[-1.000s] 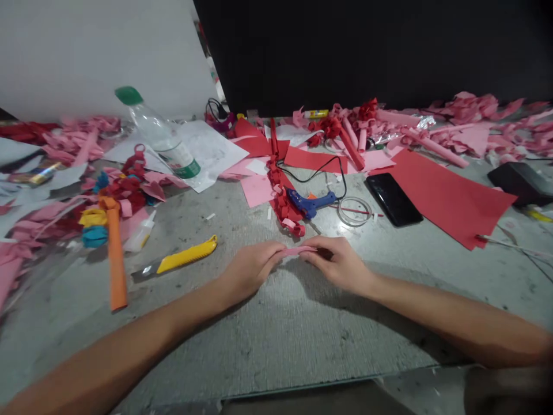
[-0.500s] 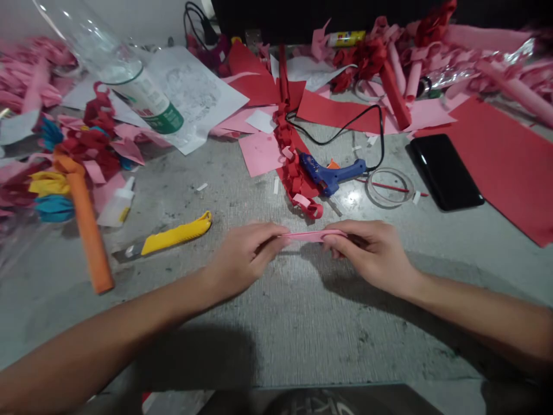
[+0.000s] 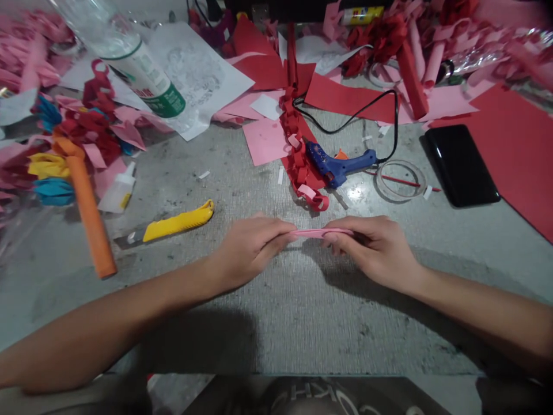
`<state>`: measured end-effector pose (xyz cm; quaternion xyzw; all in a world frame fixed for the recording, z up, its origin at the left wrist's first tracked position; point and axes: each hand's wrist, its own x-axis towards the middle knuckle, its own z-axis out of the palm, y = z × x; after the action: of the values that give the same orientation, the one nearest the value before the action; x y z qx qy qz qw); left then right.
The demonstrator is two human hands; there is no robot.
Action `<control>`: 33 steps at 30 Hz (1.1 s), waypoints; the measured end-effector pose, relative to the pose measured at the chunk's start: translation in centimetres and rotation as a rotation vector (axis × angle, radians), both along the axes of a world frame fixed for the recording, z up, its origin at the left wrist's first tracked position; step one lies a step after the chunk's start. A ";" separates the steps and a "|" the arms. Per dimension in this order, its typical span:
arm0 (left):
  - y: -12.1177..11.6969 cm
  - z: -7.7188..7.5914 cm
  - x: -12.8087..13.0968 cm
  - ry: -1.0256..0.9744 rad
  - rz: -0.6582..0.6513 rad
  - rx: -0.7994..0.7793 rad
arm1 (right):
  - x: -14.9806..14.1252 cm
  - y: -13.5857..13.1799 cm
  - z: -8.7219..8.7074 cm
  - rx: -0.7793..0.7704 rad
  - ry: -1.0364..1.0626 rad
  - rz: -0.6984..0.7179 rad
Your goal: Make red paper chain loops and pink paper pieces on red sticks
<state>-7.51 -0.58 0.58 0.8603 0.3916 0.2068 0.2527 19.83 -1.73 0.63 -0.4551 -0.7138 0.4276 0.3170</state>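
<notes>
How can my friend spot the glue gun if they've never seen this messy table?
On the big grey table, look beyond the right hand for the curly red paper chain. The glue gun lies just right of its near end, a black cord running from its handle. It's dark blue, while the chain is mostly red and the ring by the handle is see-through.

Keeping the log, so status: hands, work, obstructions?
Left hand, right hand: both pinching pink strip. Cutter left, glue gun beyond; neither touches the hands.

Bare left hand (image 3: pixel 254 248), bare right hand (image 3: pixel 375 248), uncovered forearms (image 3: pixel 151 305), dark clothing (image 3: pixel 259 397) with pale, partly cropped lettering (image 3: pixel 317 395)
</notes>
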 end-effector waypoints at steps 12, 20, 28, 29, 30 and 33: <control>-0.5 -0.5 0.4 0.076 -0.128 0.227 | -0.2 -0.2 0.6 0.146 -0.090 0.107; -0.6 -0.2 1.0 -0.016 -0.180 0.157 | -0.2 -0.3 0.4 0.196 -0.105 0.222; -0.5 -0.3 0.5 -0.019 -0.109 0.090 | -0.6 0.2 0.9 -0.057 -0.006 0.161; -0.5 -0.3 0.5 -0.025 -0.106 0.086 | -0.5 0.2 0.8 -0.075 0.010 0.163; -0.4 -0.2 0.5 -0.026 -0.108 0.079 | -0.4 0.2 0.7 -0.085 0.020 0.167; -0.2 -0.1 0.7 0.011 -0.135 0.041 | -0.3 0.2 0.6 -0.072 0.016 0.171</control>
<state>-6.83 -0.81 0.50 0.8909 0.3296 0.1922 0.2464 19.50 -1.57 1.21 -0.4002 -0.7316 0.4821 0.2687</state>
